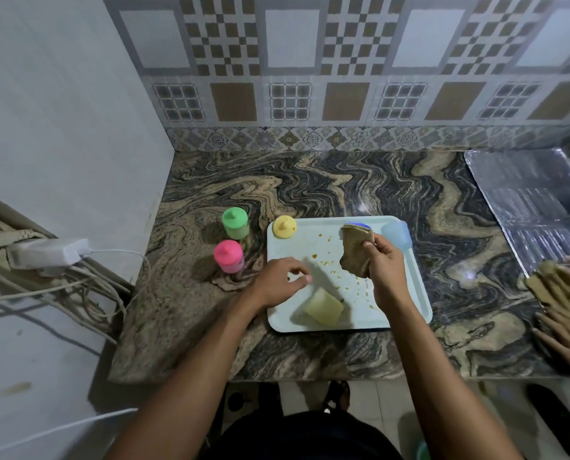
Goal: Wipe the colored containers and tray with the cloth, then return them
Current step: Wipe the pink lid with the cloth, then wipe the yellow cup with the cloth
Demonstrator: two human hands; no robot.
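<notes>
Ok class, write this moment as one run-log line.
right hand: grips brown cloth | left hand: over tray, holds nothing | tray: crumbs on it | green container, pink container: on counter left of tray

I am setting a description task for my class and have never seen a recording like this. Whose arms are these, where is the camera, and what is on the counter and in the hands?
There is no machine here. A person wears one wide-angle camera on the head, so you look down along their own two arms at a marbled counter. The right hand grips a brown cloth. The left hand hovers over the tray's left side, fingers loosely curled, with nothing visible in it. The pale tray carries food crumbs, a yellow lid, a yellow container lying near its front edge, and a blue container at its far right corner. A green container and a pink container stand on the counter left of the tray. The hands at the right edge belong to someone else.
</notes>
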